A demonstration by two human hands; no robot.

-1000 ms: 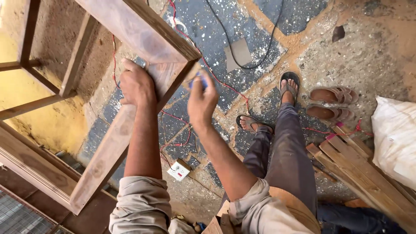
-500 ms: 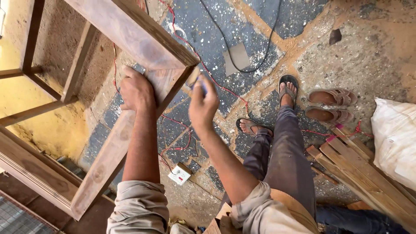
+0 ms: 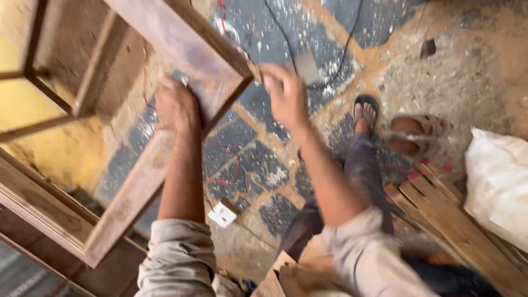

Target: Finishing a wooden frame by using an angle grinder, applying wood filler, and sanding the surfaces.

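Two hands work one joint: my left hand [image 3: 176, 107] presses flat on the wooden frame [image 3: 165, 159] near its corner, and my right hand [image 3: 285, 94], blurred, curls at that corner, contents unclear. The frame looks assembled.

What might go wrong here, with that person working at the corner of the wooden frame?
The left hand alone steadies the wooden frame, so it might slip or tip while the right hand works at its corner. The red wire and black cable trail across the floor near the sandalled foot, a likely trip. The plank stack beside the leg could also catch a step.
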